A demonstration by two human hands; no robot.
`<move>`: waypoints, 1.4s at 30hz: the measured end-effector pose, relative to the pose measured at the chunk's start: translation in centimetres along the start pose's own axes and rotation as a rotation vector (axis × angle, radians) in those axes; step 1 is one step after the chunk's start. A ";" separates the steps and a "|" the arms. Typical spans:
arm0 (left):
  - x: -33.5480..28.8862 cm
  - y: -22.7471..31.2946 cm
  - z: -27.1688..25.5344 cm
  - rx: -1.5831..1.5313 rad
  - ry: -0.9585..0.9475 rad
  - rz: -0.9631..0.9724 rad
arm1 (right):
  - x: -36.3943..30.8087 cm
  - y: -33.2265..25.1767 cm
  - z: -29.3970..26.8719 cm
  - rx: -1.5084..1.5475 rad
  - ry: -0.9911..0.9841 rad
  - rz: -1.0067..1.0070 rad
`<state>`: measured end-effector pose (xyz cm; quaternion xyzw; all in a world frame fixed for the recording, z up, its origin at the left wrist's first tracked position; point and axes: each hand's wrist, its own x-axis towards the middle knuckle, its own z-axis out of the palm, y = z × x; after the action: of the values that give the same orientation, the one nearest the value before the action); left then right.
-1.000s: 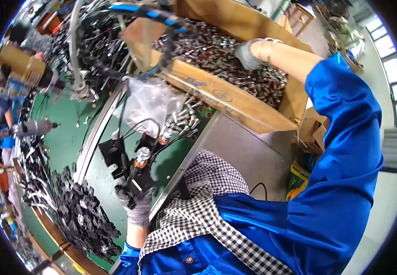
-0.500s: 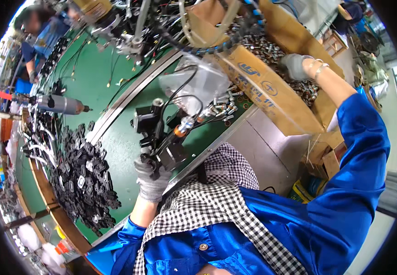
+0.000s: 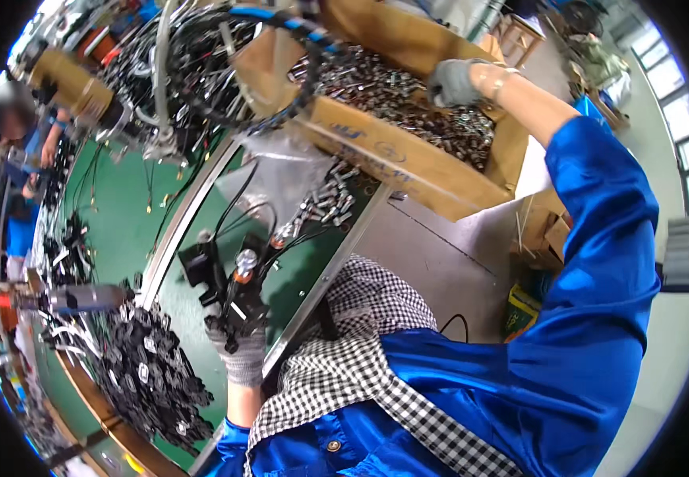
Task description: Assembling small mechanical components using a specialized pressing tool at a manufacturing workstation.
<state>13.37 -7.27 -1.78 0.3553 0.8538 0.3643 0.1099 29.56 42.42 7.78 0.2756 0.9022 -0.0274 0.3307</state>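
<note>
My left hand [image 3: 239, 350], in a grey knitted glove, closes round the lower end of a black assembly [image 3: 237, 306] over the green bench top. Black cables and a silver cylindrical part with an orange ring [image 3: 244, 266] belong to or lie against this assembly. My right hand [image 3: 453, 84], also gloved, is at the far right part of a long cardboard box [image 3: 408, 159] filled with small metal fittings [image 3: 384, 91]. Its fingers are curled downward, and their tips are partly hidden. Whatever they hold cannot be made out.
A clear plastic bag [image 3: 269, 171] lies beside loose metal fittings [image 3: 329, 199]. At the left are a powered screwdriver [image 3: 86, 298] and a heap of black plastic parts [image 3: 150, 374]. A metal rail [image 3: 189, 211] crosses the bench. Another person [image 3: 23, 151] works at the far left.
The whole view has shifted, bringing the box and bench further left. My left hand still grips the black assembly, which has tilted slightly. My right hand stays at the box, its fingers curled.
</note>
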 end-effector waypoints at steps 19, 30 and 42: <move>0.9 0.1 0.9 -0.215 0.036 0.006 | 1.8 -3.9 3.0 -0.301 0.092 -0.026; -1.7 -2.7 0.5 0.092 0.110 0.100 | -7.2 -3.4 -2.1 0.713 0.543 0.134; -0.7 0.5 -2.0 0.205 0.100 0.296 | -13.2 -22.3 -5.9 1.213 0.241 -0.652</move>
<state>13.26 -8.59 -0.08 0.4678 0.8294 0.3046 -0.0241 22.96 18.61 17.55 0.1277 0.7946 -0.5935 -0.0091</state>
